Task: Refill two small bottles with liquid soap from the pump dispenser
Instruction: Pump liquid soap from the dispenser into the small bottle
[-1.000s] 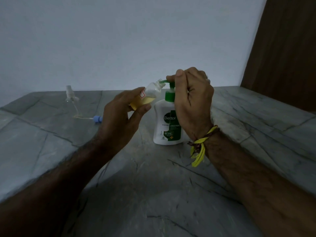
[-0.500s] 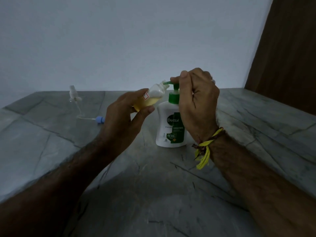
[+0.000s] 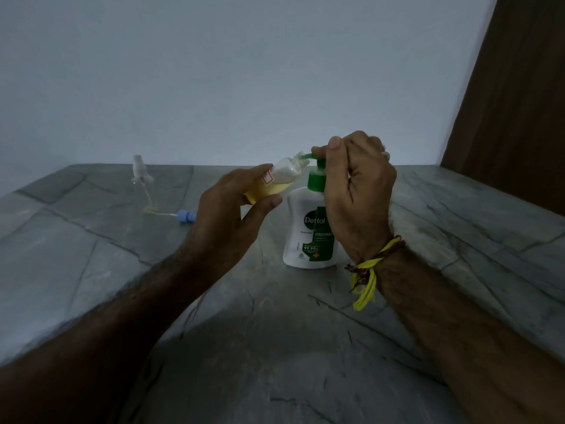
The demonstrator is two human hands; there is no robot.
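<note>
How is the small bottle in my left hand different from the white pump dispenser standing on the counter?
The small bottle is clear, showing yellow liquid; the pump dispenser is opaque white with a green label. The small bottle is held tilted in the left hand, off the counter; the dispenser stands upright on it. The bottle's mouth is open at the spout; the dispenser carries a green pump head under the right hand. The bottle looks much smaller. Both hold liquid soap.

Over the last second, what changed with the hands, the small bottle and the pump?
Hardly anything moved. The left hand keeps the small bottle tilted with its mouth at the pump spout, and the right hand stays on the pump head. The soap dispenser and the sprayer top with its blue cap stayed put.
</note>
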